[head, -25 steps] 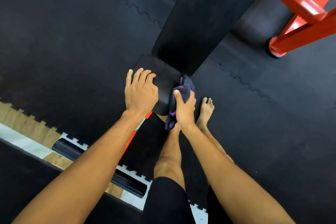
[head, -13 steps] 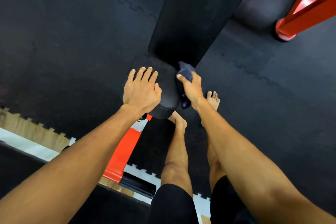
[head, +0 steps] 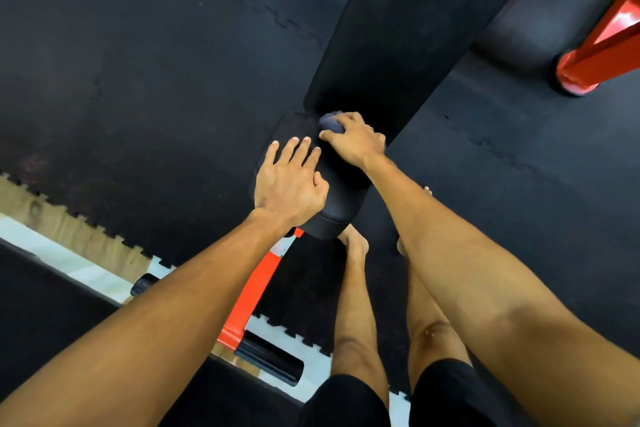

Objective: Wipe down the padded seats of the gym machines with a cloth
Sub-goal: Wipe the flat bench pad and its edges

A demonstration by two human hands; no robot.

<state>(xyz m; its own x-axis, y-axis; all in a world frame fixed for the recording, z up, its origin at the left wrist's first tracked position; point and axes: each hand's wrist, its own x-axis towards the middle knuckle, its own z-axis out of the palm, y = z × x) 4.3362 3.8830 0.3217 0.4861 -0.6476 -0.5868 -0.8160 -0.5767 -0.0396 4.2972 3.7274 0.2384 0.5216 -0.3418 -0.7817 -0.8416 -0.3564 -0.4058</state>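
Observation:
A black padded seat (head: 337,194) sits at the near end of a long black bench pad (head: 398,38) that runs away to the upper right. My left hand (head: 289,180) lies flat on the seat's left part, fingers straight and spread. My right hand (head: 353,140) grips a bunched dark purple cloth (head: 330,123) and holds it down where the seat meets the long pad. Most of the cloth is hidden under that hand.
Black interlocking rubber mats (head: 138,62) cover the floor. A red machine frame with a round foot (head: 578,80) stands at the upper right. A red bench leg (head: 256,288) with a black roller (head: 270,360) runs below the seat. My bare legs and feet (head: 353,243) stand at the seat's front.
My right hand has carried the cloth from the seat's right side up onto its far edge, by the long pad. The left hand stays on the seat. The view has moved closer.

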